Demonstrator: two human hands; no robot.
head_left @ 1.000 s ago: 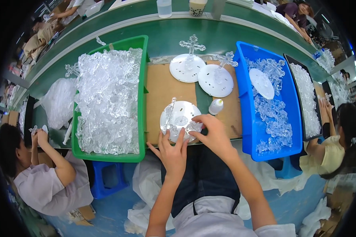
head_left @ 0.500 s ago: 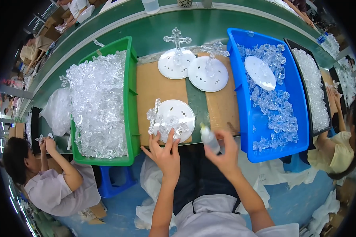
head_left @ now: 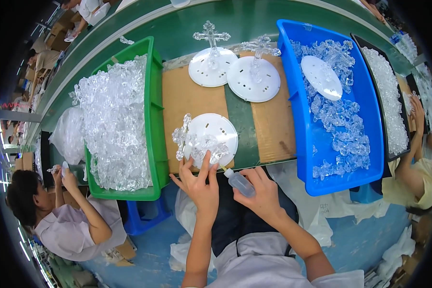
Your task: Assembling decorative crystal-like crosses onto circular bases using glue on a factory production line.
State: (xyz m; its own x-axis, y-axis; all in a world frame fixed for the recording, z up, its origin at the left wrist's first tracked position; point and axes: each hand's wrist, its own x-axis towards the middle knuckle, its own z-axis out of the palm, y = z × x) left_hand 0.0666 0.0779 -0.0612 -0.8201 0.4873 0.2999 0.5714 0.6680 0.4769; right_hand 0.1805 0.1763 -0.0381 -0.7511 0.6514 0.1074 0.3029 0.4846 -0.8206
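Left hand (head_left: 200, 185) lying just below the white round disc (head_left: 211, 139), fingers spread and unclenched, fingertips pressing the near rim of that disc and the clear crystal pieces (head_left: 197, 146) heaped on it; not gripping anything; right hand (head_left: 260, 192) lying lower right of the disc, clenched around a small clear squeeze bottle (head_left: 239, 182), nozzle pointing up-left toward the disc's near edge, tip just beside it; disc itself resting on brown cardboard (head_left: 189, 103), with a clear crystal cross piece (head_left: 181, 137) overhanging its left side; green bin (head_left: 154, 120) full of clear plastic parts standing just left of the disc; blue bin (head_left: 305, 144) holding more clear pieces standing to the right of the disc; two finished white bases with upright crystal crosses (head_left: 235, 72) standing beyond the disc, side by side and touching; another person (head_left: 67, 225) sitting well to the lower left of the disc, past the green bin.
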